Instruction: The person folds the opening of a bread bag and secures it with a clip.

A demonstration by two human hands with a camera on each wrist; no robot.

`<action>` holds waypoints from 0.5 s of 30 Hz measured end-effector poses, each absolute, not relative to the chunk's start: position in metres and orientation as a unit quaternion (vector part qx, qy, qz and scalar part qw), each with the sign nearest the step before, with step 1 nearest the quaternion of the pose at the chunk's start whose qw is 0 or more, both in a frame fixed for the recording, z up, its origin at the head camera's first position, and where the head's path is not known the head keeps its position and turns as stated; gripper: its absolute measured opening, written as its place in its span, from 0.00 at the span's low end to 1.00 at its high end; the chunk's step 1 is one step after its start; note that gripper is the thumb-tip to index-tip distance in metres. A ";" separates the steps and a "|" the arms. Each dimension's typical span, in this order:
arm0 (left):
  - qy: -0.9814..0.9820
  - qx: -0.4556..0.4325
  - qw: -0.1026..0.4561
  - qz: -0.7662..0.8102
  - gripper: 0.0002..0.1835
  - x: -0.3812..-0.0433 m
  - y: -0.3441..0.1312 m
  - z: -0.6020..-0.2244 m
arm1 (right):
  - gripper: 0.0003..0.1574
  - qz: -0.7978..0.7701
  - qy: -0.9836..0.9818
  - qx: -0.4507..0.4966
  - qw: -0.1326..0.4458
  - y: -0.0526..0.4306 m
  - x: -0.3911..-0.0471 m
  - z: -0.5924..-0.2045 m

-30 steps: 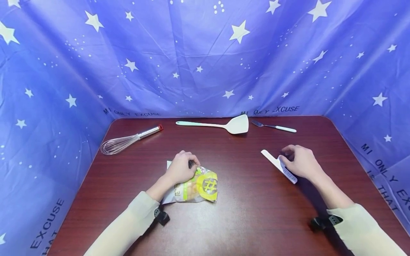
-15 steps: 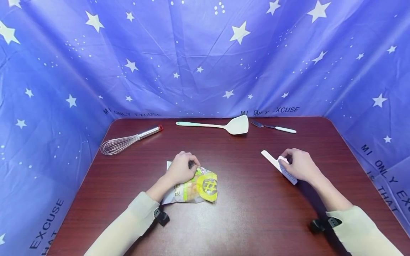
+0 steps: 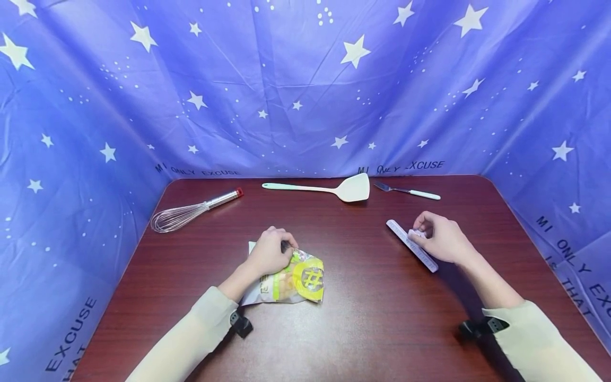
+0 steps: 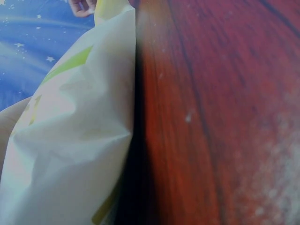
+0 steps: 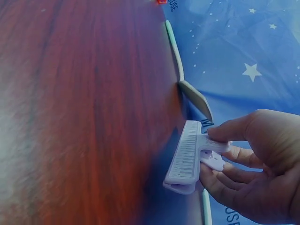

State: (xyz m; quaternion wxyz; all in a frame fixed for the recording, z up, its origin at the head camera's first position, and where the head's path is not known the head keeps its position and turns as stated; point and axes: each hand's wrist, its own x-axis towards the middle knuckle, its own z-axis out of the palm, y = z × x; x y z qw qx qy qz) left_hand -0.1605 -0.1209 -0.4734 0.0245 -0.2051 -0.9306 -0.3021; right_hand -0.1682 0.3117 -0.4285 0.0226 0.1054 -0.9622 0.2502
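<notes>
A snack bag [image 3: 288,284] lies left of centre on the worktop [image 3: 353,329], its far side held in the curled fingers of the left hand [image 3: 271,253]. Toward the worktop's right edge, the right hand [image 3: 441,237] pinches a pale lilac clip [image 5: 184,154] between thumb and fingers. Beyond, a whisk [image 3: 207,203] lies near the left edge; a spatula [image 3: 352,188] and fork [image 3: 409,191] lie along the far edge.

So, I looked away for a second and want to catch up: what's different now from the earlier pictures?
The right hand, which was reaching at the pale clip a second ago, now pinches it. The clip has rolled, its ridged face now showing in the head view, and shifted slightly away from the person. Unchanged: left hand on the snack bag, whisk, spatula, fork.
</notes>
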 end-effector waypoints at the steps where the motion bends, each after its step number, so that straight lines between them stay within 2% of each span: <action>1: -0.931 -0.205 0.024 -0.302 0.08 -0.160 -0.121 -0.473 | 0.12 0.254 -0.961 0.105 0.025 0.310 -0.169 -0.427; 7: -0.930 -0.206 0.021 -0.302 0.08 -0.160 -0.121 -0.472 | 0.16 0.268 -0.958 0.102 0.025 0.302 -0.175 -0.419; 15: -0.930 -0.206 0.022 -0.303 0.08 -0.160 -0.121 -0.472 | 0.14 0.288 -0.951 0.113 0.029 0.287 -0.178 -0.407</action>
